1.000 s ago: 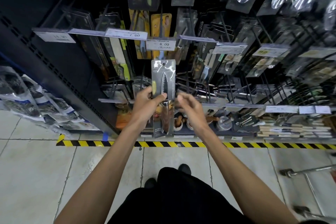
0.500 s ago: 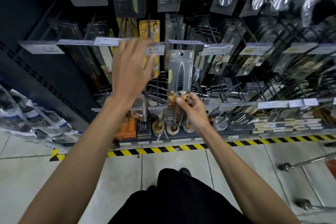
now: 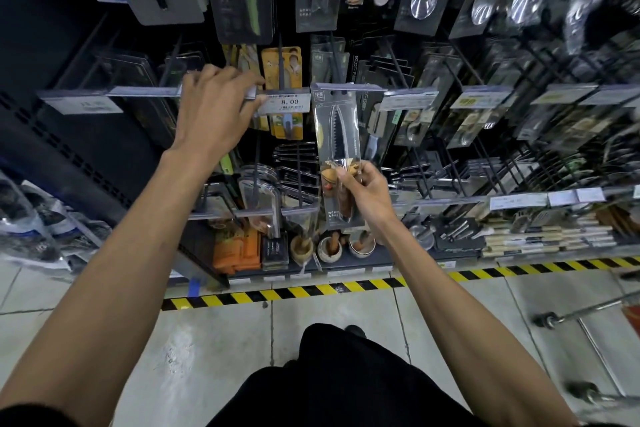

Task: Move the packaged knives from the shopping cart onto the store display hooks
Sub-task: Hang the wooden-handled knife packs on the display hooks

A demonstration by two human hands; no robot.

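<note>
My right hand (image 3: 363,189) pinches the lower part of a clear packaged knife (image 3: 337,130) with a serrated blade and a wooden handle. The package stands upright, its top edge level with a display hook (image 3: 334,55) and just right of the 8.00 price tag (image 3: 289,102). My left hand (image 3: 214,104) is raised to the price label strip (image 3: 138,92), fingers over its top and thumb under it beside that tag. A yellow-carded package (image 3: 282,62) hangs behind the strip. Only a part of the shopping cart's metal frame (image 3: 588,310) shows at the lower right.
Rows of black hooks carry packaged knives, spoons (image 3: 424,0) and utensils across the rack. Small mortars (image 3: 329,246) and an orange box (image 3: 237,251) sit on the bottom shelf. Yellow-black tape (image 3: 294,291) marks the floor edge. Bagged goods (image 3: 27,218) lie at the left.
My left hand let go of the knife package and rose to the price label strip. My right hand carried the package rightward and up toward the hook.
</note>
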